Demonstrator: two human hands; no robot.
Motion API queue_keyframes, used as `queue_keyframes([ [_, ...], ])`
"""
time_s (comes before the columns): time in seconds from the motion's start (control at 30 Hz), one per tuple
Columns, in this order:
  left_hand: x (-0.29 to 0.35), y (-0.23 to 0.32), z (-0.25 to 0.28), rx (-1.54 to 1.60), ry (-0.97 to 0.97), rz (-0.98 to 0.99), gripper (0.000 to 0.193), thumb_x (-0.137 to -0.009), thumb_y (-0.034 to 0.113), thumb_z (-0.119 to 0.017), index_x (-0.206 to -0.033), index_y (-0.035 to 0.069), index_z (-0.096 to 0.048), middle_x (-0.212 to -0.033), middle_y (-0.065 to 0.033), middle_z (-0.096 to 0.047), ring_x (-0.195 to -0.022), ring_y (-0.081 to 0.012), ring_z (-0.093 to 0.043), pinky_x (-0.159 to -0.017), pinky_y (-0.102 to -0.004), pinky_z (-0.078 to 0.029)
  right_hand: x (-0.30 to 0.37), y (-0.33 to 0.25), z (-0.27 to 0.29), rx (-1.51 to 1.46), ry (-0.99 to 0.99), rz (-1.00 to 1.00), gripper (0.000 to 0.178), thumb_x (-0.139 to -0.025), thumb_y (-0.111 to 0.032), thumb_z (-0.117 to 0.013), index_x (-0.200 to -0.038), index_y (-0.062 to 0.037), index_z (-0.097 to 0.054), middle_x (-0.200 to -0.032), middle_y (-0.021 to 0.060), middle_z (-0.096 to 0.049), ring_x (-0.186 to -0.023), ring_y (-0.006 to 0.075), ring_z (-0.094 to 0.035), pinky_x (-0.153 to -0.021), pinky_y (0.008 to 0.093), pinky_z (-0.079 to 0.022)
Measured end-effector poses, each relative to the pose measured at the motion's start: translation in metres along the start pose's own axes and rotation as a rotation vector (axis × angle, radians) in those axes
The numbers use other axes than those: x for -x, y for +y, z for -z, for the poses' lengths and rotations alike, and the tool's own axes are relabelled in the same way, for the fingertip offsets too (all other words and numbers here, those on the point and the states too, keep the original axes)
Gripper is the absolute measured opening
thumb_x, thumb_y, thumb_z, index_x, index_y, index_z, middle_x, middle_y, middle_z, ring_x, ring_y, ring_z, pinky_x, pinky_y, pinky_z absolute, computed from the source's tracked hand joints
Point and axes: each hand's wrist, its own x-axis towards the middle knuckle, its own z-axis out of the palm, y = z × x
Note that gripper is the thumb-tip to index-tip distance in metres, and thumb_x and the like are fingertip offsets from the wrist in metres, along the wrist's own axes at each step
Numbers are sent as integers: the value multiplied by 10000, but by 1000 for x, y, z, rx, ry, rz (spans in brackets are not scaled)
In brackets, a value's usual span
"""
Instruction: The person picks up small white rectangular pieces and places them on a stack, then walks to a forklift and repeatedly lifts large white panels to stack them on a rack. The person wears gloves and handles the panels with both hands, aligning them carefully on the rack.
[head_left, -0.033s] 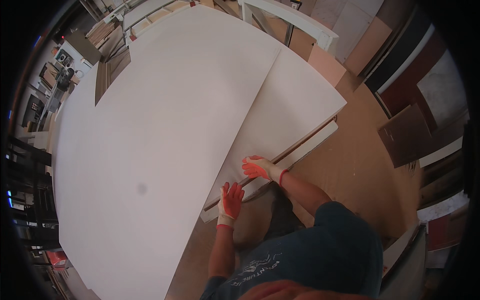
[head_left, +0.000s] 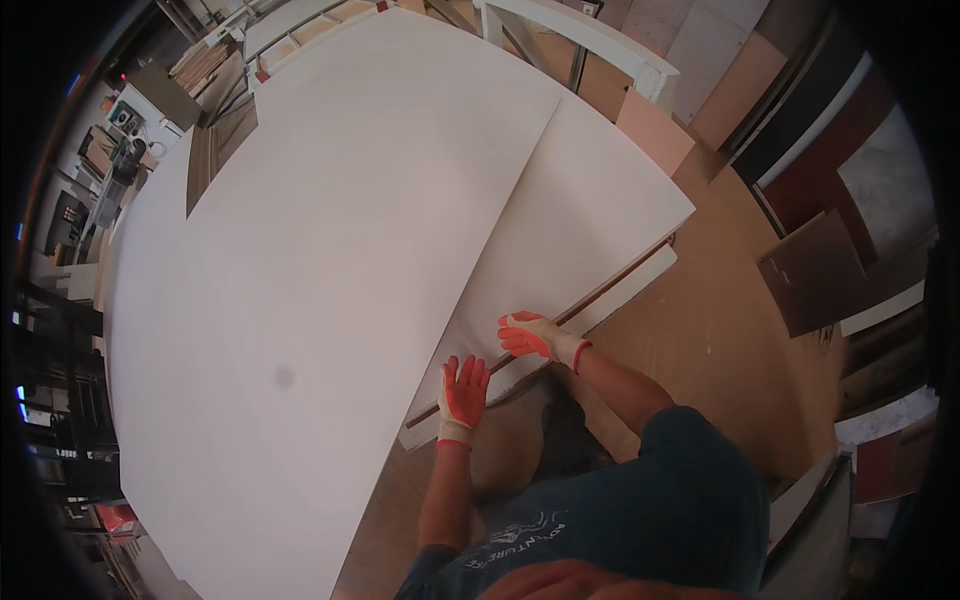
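A large white board (head_left: 300,250) fills the middle of the head view. Its straight right edge lies over a second white panel (head_left: 595,205). Along that panel's near side run a dark gap and a pale strip (head_left: 632,284). Both hands wear off-white gloves with red-orange palms. My left hand (head_left: 463,395), fingers stretched upward and slightly apart, is at the near end of the strip, beside the large board's edge. My right hand (head_left: 538,337) is open over the panel's near edge, its fingers pointing left. Neither hand holds anything; whether they touch the panel I cannot tell.
A white frame beam (head_left: 590,38) stands at the far side. Brown floor (head_left: 730,330) lies to the right, with several sheets and a dark brown board (head_left: 815,270) leaning beyond it. Machinery (head_left: 120,170) stands at the far left.
My right hand has shifted slightly to the right and down, away from my left hand. The left hand has barely moved, and the boards look the same.
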Motion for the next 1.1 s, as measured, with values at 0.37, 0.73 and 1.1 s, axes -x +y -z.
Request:
queue_keyframes([
  [0.37,-234,-40,-181,738,15,-384,372,-1021,295,-622,-1310,60,-618,-1381,-119,-631,-1294,-364,-587,-1120,-556,-498,196,29,295,-276,630,-66,342,-1089,-369,-583,-1304,-106,-621,-1110,95,-710,-840,236,-696,-748,343,-582],
  [0.73,-127,-60,-129,612,-16,-294,440,-950,192,-651,-1361,43,-597,-1428,-142,-616,-1355,-403,-551,-1179,-587,-445,142,-44,364,-261,631,140,571,-1016,-562,-630,-1340,-95,-582,-1237,97,-662,-1008,244,-666,-802,415,-567],
  [1.1,50,-90,-44,222,171,-321,526,-949,287,-706,-1422,111,-558,-1491,-92,-573,-1395,-375,-523,-1187,-582,-429,-9,-150,354,-1021,455,584,740,-979,-599,-633,-1524,-120,-487,-1563,95,-507,-1425,348,-473,-1158,555,-416],
])
